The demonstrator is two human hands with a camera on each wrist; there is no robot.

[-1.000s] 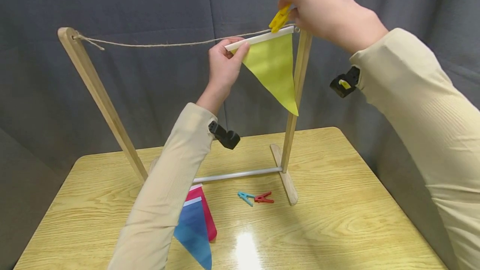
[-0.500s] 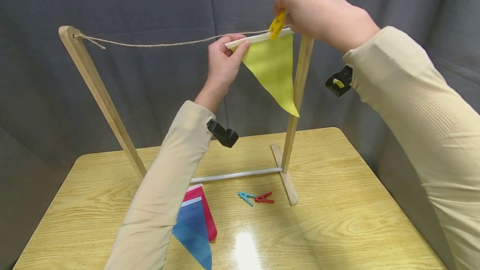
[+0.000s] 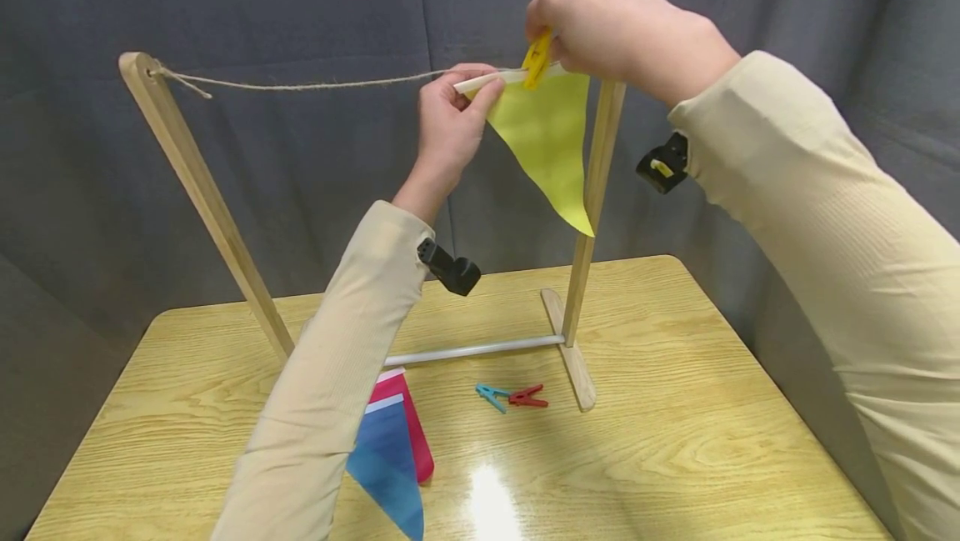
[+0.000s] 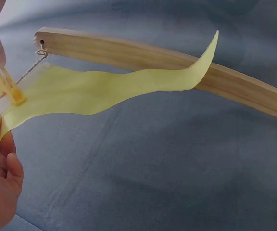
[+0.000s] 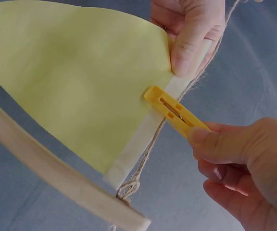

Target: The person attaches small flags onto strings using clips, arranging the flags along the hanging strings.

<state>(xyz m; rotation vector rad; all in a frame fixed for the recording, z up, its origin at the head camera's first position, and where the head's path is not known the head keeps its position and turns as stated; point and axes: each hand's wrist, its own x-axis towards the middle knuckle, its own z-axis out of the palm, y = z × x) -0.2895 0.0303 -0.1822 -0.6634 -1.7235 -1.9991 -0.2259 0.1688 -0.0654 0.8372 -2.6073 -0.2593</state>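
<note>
A yellow pennant (image 3: 551,132) with a white top band hangs near the right post, its band lying along the twine (image 3: 322,87). My left hand (image 3: 452,120) pinches the band's left end between thumb and fingers. My right hand (image 3: 600,20) grips a yellow clothespin (image 3: 536,62), whose nose sits over the band and the twine. The right wrist view shows that clothespin (image 5: 174,110) straddling the white band, the thumb and fingers on its handle end. In the left wrist view the pennant (image 4: 105,89) stretches out toward the wooden post (image 4: 119,50).
Wooden posts stand left (image 3: 206,199) and right (image 3: 596,174), joined low down by a white rod (image 3: 472,351). On the table (image 3: 675,408) lie a light blue clothespin (image 3: 492,396), a red clothespin (image 3: 529,396), a blue pennant (image 3: 390,462) and a pink pennant (image 3: 420,441), partly behind my left sleeve.
My right hand has moved down and left with the yellow clothespin, from the top edge of the band to over it. My left hand keeps its pinch in nearly the same place.
</note>
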